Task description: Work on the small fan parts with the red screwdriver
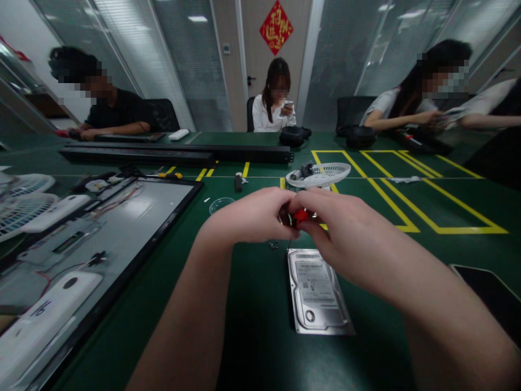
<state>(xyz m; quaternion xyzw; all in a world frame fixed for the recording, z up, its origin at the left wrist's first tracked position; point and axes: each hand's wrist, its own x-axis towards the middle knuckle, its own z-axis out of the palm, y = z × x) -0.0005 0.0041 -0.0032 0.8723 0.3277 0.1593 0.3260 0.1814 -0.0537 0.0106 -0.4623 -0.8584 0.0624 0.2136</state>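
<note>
My left hand point(258, 214) and my right hand point(345, 222) meet over the table, both closed around a screwdriver point(300, 218). Only a bit of its red and black handle shows between the fingers. A thin dark shaft appears to run down below the hands toward the far left corner of a silver hard drive point(315, 293); whether it touches is too small to tell. The drive lies flat, label up, just nearer than my hands. Several small screws point(273, 245) lie left of its far end.
On the left lies a large flat panel point(134, 233) with white modules and wires. A clear round dish point(221, 205) and a white basket point(337, 175) stand beyond my hands. Long black bars point(179, 155) cross behind. A phone point(488, 293) lies right. Several people sit opposite.
</note>
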